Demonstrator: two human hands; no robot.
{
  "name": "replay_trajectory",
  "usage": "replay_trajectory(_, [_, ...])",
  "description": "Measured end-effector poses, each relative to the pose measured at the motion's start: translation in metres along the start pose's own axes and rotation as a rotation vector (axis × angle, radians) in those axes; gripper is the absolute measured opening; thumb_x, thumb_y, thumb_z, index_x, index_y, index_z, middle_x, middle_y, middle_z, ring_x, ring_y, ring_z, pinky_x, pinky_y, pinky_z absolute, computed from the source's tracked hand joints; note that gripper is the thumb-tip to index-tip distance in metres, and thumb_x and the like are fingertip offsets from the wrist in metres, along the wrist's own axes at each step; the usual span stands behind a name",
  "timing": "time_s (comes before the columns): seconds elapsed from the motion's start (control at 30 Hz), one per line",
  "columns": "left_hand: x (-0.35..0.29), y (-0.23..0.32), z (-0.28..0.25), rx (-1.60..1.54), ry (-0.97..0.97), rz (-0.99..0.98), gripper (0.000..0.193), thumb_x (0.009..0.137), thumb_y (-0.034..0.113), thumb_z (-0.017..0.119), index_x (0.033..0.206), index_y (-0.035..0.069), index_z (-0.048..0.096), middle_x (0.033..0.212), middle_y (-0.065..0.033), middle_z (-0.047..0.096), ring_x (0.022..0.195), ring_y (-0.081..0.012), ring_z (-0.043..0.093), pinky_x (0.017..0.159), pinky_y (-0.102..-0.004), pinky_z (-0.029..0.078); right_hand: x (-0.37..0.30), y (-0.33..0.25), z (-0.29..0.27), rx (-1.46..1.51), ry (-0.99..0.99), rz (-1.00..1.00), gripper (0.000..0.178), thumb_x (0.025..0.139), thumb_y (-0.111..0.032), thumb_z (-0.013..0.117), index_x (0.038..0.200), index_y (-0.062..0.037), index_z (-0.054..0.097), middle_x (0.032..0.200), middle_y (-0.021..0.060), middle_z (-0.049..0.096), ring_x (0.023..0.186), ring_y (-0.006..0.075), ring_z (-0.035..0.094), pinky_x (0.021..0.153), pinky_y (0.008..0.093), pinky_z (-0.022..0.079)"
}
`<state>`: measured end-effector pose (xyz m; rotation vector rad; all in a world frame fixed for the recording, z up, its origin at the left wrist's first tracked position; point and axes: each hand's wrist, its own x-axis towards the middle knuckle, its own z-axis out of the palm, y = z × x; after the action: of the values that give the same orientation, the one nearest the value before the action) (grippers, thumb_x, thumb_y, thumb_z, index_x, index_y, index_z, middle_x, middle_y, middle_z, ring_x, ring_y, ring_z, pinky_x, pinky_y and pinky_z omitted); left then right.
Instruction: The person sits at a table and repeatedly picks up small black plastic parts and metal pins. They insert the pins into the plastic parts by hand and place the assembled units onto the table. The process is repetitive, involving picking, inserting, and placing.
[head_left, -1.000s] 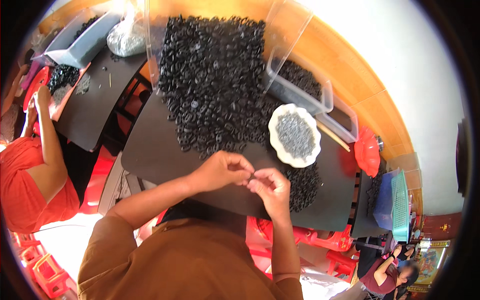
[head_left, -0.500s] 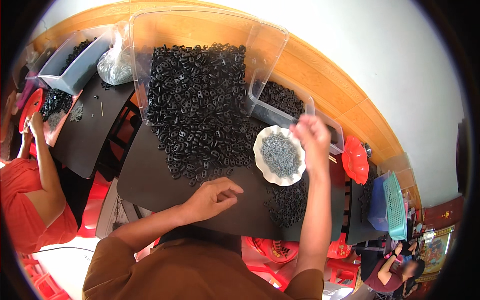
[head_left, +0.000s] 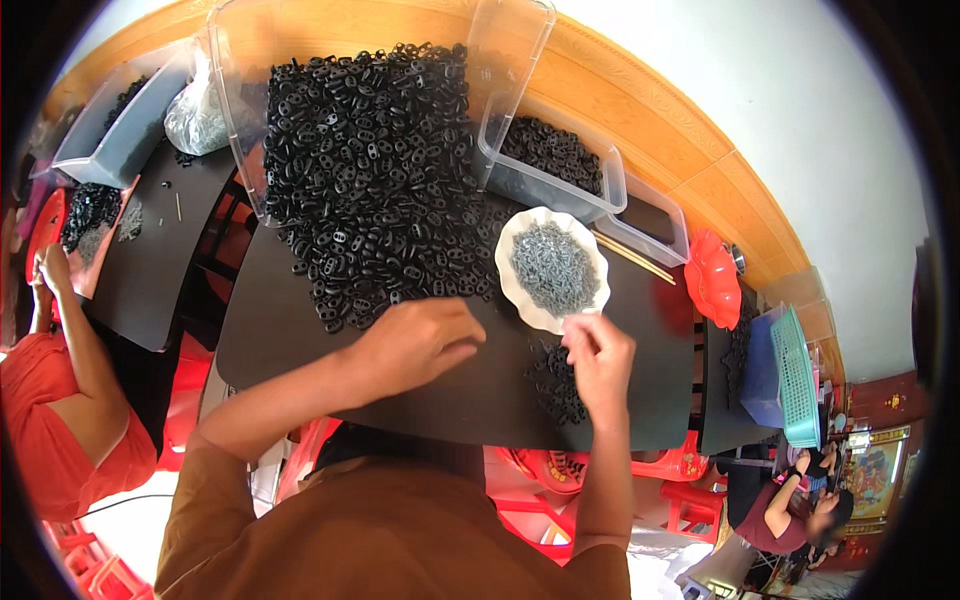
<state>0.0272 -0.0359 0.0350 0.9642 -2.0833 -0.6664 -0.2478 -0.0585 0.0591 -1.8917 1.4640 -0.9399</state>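
My left hand (head_left: 418,342) hovers at the near edge of a big heap of black oval plastic pieces with holes (head_left: 380,170). Its fingers are loosely bent, the thumb stands apart from them, and nothing shows between. At the near rim of a white scalloped bowl (head_left: 507,290) my right hand (head_left: 603,362) is closed in a pinch; what it holds, if anything, is too small to name. Small grey metal pieces, seemingly screws or pins (head_left: 553,268), fill the bowl. Just left of my right hand lies a small pile of black parts (head_left: 555,385) on the dark table (head_left: 480,405).
The heap spills from a tipped clear bin (head_left: 545,40). Behind the bowl stand a clear box of black pieces (head_left: 610,205) and wooden chopsticks (head_left: 640,260). A red scalloped dish (head_left: 712,280) is farther right. At the left, a person in red (head_left: 75,400) works at another table.
My right hand has come down from beside the clear box to the bowl's near rim. My left hand has moved slightly up and toward the heap. The whole view has shifted a little.
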Motion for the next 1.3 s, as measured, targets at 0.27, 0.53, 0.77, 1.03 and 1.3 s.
replay_trajectory(0.27, [0.049,-0.041,-0.004,0.277,0.094,-0.004,0.008,0.084,0.010,0.071,0.090,0.004,0.070,0.086,-0.0108,0.065,0.084,-0.0324,0.066,0.073,-0.0428,0.054,-0.036,0.022,0.032,-0.620,0.125,-0.401,0.018,0.083,-0.012,0.075,0.100,-0.0051,0.071,0.077,0.0089,0.059,0.064,0.0274,0.063,0.057,0.0381,0.050])
replay_trajectory(0.53, [0.050,-0.045,0.028,0.362,0.048,0.078,0.010,0.084,0.013,0.072,0.092,0.008,0.072,0.087,-0.0075,0.061,0.089,-0.0281,0.065,0.076,-0.0400,0.054,-0.032,0.026,0.040,-0.737,0.077,-0.377,0.022,0.084,-0.015,0.074,0.104,-0.0051,0.070,0.083,0.0092,0.059,0.067,0.0287,0.064,0.058,0.0388,0.051])
replay_trajectory(0.77, [0.022,-0.040,0.047,0.459,-0.006,0.170,0.018,0.082,0.012,0.067,0.099,0.007,0.074,0.089,-0.0081,0.059,0.086,-0.0256,0.060,0.072,-0.0363,0.053,-0.038,0.025,0.037,-0.665,0.119,-0.422,0.022,0.081,-0.012,0.076,0.100,-0.0051,0.069,0.081,0.0076,0.058,0.064,0.0267,0.063,0.056,0.0371,0.050])
replay_trajectory(1.03, [-0.023,-0.007,0.057,0.296,-0.009,0.180,0.020,0.080,0.008,0.066,0.099,0.005,0.072,0.092,-0.0064,0.060,0.088,-0.0240,0.060,0.074,-0.0338,0.054,-0.048,0.004,0.063,-0.414,0.066,-0.468,0.018,0.081,-0.005,0.074,0.097,-0.0043,0.069,0.089,0.0085,0.063,0.073,0.0274,0.066,0.063,0.0366,0.053])
replay_trajectory(1.3, [-0.006,-0.008,0.024,0.312,0.114,0.174,0.009,0.077,0.009,0.072,0.086,0.008,0.070,0.089,-0.0052,0.064,0.083,-0.0256,0.062,0.071,-0.0364,0.054,-0.062,0.000,0.076,-0.385,0.016,-0.482,0.025,0.078,-0.007,0.075,0.103,-0.0033,0.071,0.097,0.0087,0.065,0.083,0.0278,0.065,0.071,0.0380,0.055])
